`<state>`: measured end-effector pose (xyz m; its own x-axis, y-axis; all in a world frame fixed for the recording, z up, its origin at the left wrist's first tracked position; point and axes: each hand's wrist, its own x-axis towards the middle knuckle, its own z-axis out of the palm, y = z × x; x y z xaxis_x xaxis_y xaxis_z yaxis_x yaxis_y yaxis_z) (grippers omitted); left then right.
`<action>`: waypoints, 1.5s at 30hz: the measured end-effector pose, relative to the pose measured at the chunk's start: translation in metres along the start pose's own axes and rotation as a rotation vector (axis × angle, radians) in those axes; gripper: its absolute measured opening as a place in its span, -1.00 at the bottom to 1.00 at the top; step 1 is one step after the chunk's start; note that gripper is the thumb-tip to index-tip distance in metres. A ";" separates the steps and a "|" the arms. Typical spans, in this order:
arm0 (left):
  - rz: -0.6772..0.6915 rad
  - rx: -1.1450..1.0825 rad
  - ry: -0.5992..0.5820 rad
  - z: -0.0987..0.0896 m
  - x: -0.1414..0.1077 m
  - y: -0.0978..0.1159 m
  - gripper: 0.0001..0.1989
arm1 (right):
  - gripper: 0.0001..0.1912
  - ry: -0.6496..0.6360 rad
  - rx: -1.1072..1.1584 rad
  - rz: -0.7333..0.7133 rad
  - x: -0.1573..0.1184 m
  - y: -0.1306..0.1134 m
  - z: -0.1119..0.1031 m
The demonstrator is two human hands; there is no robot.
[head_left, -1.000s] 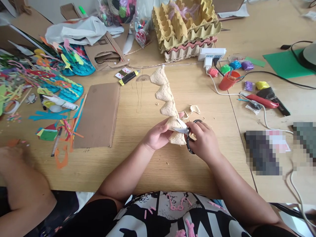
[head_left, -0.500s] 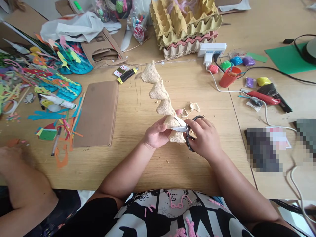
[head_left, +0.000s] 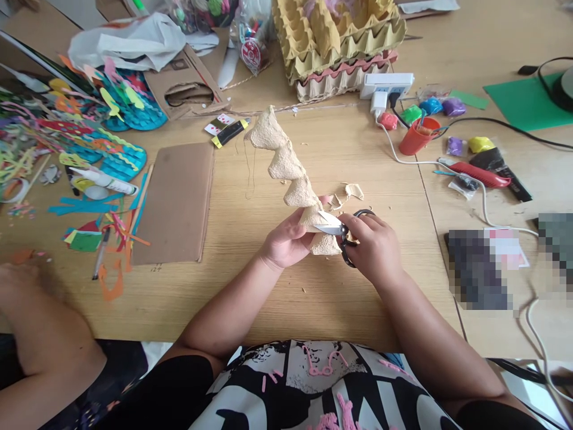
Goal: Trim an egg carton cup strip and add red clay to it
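Observation:
My left hand (head_left: 290, 239) grips a cream egg-carton strip (head_left: 301, 191), a row of several pointed cups, near its lower end. The strip slants up and away from me over the table. In my right hand (head_left: 375, 243) is a pair of black-handled scissors (head_left: 330, 226), fingers in the loops. Its blades lie nearly closed across the strip, between the lowest cup and the one above. Part of my left hand is hidden behind the strip. Torn carton scraps (head_left: 354, 191) lie just beyond the scissors.
Stacked egg trays (head_left: 340, 65) stand at the back beside a power strip (head_left: 387, 85). A cardboard sheet (head_left: 176, 203) lies left, near paper scraps and colourful crafts. An orange cup (head_left: 419, 136) and a cable are on the right. Another person's arm (head_left: 49, 322) rests at far left.
The scissor blades have come closer together across the strip. My right hand has shifted slightly, and the strip's far end leans a little further left.

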<state>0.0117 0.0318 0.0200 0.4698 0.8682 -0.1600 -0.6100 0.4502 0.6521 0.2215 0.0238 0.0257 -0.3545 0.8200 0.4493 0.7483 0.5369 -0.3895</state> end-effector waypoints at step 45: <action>0.060 -0.071 0.141 -0.017 0.003 0.005 -0.34 | -0.69 0.059 -0.078 -0.183 0.003 0.021 -0.011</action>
<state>-0.0006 0.0401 0.0100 0.3403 0.9122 -0.2283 -0.6803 0.4064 0.6100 0.2417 0.0355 0.0277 -0.4565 0.6958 0.5545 0.7162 0.6571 -0.2350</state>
